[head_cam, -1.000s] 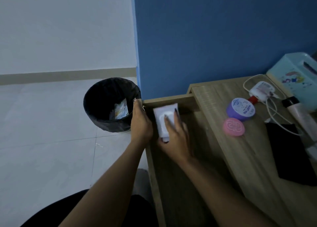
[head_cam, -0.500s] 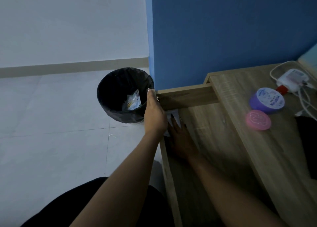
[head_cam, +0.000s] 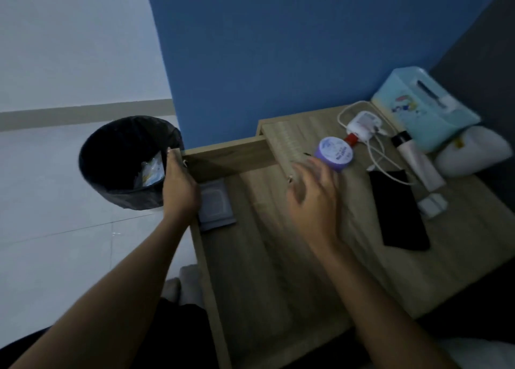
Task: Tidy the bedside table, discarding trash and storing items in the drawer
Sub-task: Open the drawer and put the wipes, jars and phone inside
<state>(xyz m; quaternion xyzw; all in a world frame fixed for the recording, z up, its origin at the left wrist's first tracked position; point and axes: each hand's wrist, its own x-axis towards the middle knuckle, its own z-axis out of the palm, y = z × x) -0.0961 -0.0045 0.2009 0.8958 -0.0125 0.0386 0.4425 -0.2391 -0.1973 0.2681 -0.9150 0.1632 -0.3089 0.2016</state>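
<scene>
One black bin (head_cam: 126,162) on the floor at far left, lined with a dark bag, a single crumpled wrapper (head_cam: 152,170) inside. Just beside it, left hand (head_cam: 178,193) grips the front corner of the open wooden drawer (head_cam: 223,161), fingers curled over the edge, holding nothing else. One flat white wipes pack (head_cam: 216,205) with a rounded flap lies flat in the drawer's front-left corner, touching or right next to the left hand and well apart from the right. Right hand (head_cam: 315,198) hovers over the bedside table (head_cam: 459,246) edge, fingers loosely spread, empty, motion-blurred; fingertips just short of the one purple round jar (head_cam: 334,154) with a white printed lid. Anything under the palm is hidden. Further right on the tabletop: one white charger (head_cam: 363,124) with a looped cable, one black flat pouch (head_cam: 398,209), one pale tube with a black cap (head_cam: 416,162), one small white item (head_cam: 433,204) at its lower end, too blurred to name. At the back right one teal tissue box (head_cam: 426,106), upright against the wall, and one white rounded object (head_cam: 473,151) beside it.
</scene>
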